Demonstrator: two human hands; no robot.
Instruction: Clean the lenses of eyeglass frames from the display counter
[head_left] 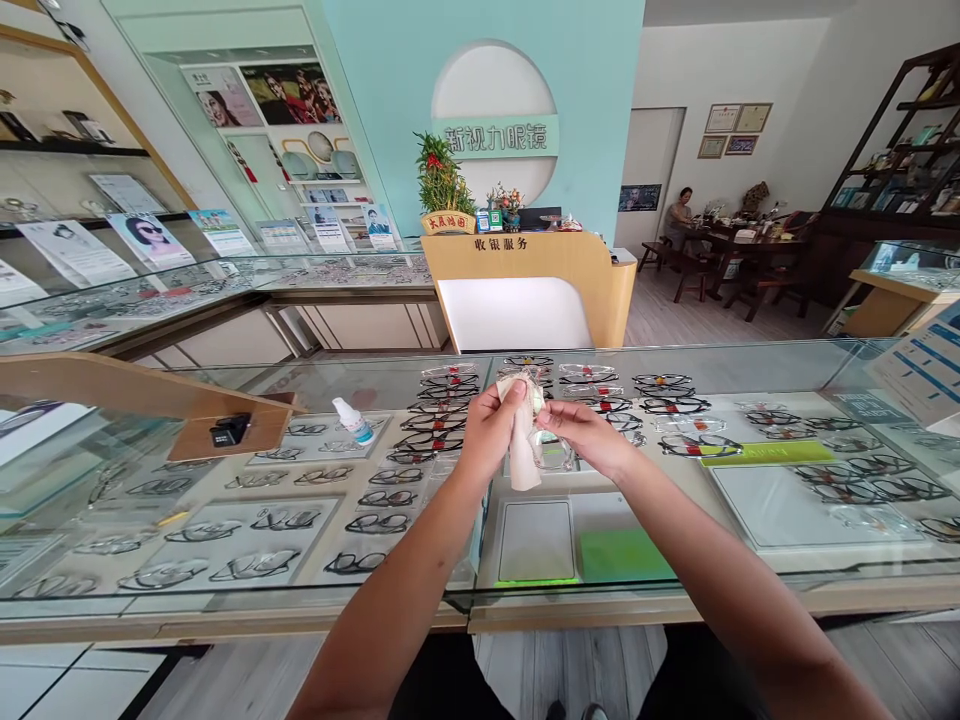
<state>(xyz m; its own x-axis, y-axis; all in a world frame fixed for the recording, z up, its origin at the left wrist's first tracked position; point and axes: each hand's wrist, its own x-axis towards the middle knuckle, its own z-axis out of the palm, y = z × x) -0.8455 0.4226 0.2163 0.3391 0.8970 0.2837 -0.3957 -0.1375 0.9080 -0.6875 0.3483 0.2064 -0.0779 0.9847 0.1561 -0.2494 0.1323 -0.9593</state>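
Above the glass display counter, my left hand [486, 428] is closed on a beige cleaning cloth [526, 462], thumb on top, with the cloth folded over part of a pair of eyeglasses [556, 456]. The fingers of my right hand [589, 432] pinch the same eyeglasses at the side. Their frame looks clear and thin; the cloth and fingers hide much of it. To the left, a small white spray bottle [352, 422] with a blue label stands upright on the glass top.
Rows of eyeglass frames [429, 442] lie under the glass counter top [300, 590]. A wooden stand [225, 425] with a small black object is at left. A sign [926, 365] stands at right. Beyond is a cashier desk [525, 260]; a person [680, 215] sits at a far table.
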